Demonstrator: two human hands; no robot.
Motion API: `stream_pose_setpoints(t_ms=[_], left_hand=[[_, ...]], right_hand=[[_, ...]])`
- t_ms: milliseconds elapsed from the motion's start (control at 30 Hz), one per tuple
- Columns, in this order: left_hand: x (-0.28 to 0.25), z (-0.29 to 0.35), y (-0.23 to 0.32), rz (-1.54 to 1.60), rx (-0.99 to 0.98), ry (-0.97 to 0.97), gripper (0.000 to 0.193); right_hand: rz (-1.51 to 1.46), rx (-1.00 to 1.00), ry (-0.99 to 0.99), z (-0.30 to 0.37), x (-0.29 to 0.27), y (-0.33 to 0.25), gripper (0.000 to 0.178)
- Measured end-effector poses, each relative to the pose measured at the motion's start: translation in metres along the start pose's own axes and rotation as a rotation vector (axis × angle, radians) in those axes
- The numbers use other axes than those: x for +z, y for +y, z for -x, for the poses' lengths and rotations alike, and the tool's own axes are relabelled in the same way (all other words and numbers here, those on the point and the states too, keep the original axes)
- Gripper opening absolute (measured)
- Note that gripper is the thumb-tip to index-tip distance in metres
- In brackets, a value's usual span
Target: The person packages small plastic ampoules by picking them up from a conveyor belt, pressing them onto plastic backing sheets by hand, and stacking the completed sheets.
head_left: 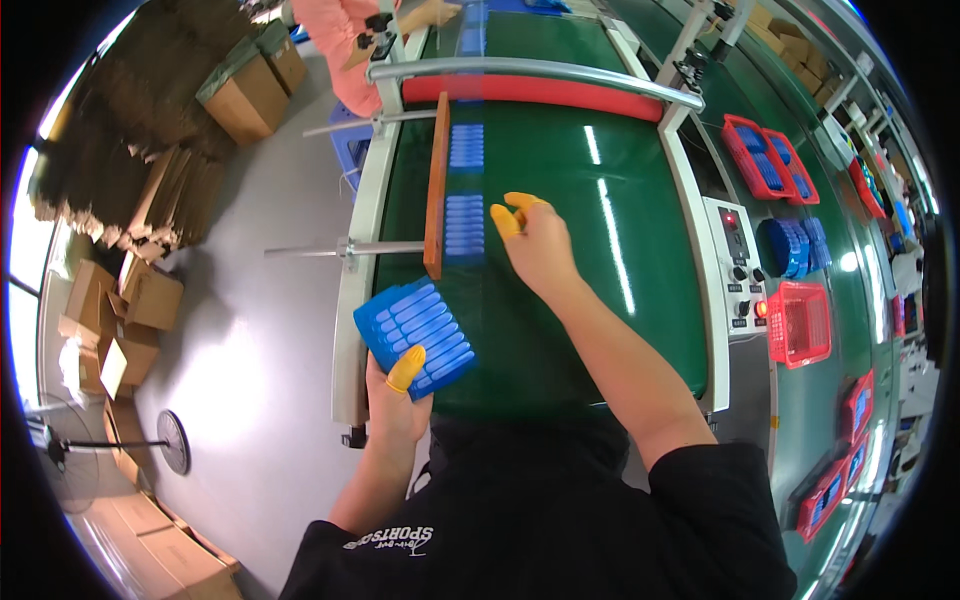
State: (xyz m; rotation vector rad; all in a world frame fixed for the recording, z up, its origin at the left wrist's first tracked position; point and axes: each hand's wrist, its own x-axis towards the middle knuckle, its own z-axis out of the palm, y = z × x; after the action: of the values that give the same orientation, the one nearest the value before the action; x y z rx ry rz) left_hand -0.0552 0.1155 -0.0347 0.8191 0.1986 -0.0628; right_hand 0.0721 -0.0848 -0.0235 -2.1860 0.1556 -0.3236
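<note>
From where I stand, the person in the black T-shirt is working at the near end of a green conveyor belt (560,340). The left hand (397,392), a yellow cover on its thumb, has hold of a blue ribbed pack (415,335), thumb pressed over the near edge; I can't tell whether it is a single piece or several stacked. That pack is held up over the belt's near left corner. The right hand (538,240) hovers over the belt with thumb and fingers loosely curled and a little apart, yellow covers on the tips, and I see nothing between them. Just to its left lies a row of blue pieces (464,225), with another blue row (466,146) farther up, both alongside an orange-brown guide board (437,190). Beyond them a red roller (540,95) spans the belt. A control box (735,265) sits at the right, near a red basket (800,355). At the far end, a co-worker in a salmon-pink top (335,40) reaches toward the belt.
</note>
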Motion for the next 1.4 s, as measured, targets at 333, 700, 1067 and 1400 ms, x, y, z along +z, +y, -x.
stream_pose_setpoints(t_ms=[333,700,1067,1400], left_hand=[[0.013,-0.013,-0.014,0.115,-0.119,-0.114,0.055],[0.003,-0.002,0.001,0.004,-0.014,0.027,0.046],[-0.015,0.010,0.013,-0.024,0.019,0.092,0.047],[-0.012,0.008,0.009,-0.014,0.015,0.056,0.048]], right_hand=[[-0.557,0.243,-0.590,0.076,-0.031,-0.025,0.023],[-0.674,0.374,-0.261,0.049,-0.018,-0.012,0.034],[-0.129,0.147,-0.090,0.018,0.037,-0.006,0.045],[0.275,0.069,-0.027,0.019,0.024,-0.015,0.041]])
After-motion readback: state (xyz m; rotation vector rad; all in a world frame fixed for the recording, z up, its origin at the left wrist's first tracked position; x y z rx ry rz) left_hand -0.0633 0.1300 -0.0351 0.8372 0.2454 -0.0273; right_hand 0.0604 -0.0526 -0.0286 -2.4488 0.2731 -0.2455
